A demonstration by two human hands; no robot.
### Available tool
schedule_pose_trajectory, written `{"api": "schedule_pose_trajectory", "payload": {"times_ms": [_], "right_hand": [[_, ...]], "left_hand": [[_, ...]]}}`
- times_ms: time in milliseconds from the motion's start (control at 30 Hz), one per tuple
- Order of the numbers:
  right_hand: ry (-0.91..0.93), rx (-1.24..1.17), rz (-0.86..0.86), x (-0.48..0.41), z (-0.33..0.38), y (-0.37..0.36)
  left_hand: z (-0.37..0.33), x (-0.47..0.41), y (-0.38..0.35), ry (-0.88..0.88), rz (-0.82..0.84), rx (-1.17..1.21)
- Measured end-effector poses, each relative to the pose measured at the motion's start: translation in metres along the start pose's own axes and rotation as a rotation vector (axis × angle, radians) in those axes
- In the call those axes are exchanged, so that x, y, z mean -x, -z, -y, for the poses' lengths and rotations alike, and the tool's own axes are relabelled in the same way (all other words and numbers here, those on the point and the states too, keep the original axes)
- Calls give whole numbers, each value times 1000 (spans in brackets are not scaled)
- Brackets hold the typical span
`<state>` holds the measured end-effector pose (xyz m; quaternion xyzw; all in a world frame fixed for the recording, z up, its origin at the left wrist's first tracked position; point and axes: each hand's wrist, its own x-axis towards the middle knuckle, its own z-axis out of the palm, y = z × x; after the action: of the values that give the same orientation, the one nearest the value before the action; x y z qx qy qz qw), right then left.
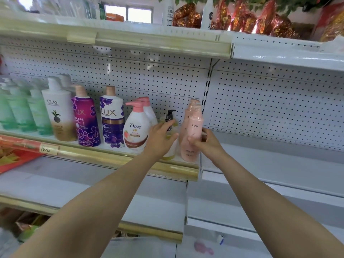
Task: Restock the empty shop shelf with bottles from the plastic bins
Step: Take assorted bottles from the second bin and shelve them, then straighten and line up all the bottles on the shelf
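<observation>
A pink pump bottle (192, 134) is held upright in the right hand (205, 141), fingers closed around its lower body, at the right end of the shelf (119, 157) near the front edge. A yellow-green bottle with a black pump (170, 123), just beside it, is gripped by the left hand (161, 137). Dove (135, 130), Lux (112, 118) and Olay (59, 110) bottles are lined up leftward.

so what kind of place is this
Most likely a small shop's toiletries aisle: pegboard-backed shelves, a handwritten price tag on the gold shelf edge, and branded body wash bottles lined up facing out.
</observation>
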<state>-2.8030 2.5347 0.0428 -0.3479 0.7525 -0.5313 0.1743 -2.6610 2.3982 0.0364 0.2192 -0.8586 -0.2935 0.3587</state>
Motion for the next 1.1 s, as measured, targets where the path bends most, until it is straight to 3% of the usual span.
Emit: {"api": "schedule_pose_trajectory", "payload": {"times_ms": [233,467,767,1100], "right_hand": [[187,383,-345,50,78,-16],[405,829,-37,108,176,-131],[444,725,30,167,245,-284],[442,707,80,156,283,-382]], "left_hand": [[0,26,83,56,-11,-42],[37,84,226,129,-64,-301],[90,163,379,228,-200,-346],[154,173,477,286,-232,-402]]}}
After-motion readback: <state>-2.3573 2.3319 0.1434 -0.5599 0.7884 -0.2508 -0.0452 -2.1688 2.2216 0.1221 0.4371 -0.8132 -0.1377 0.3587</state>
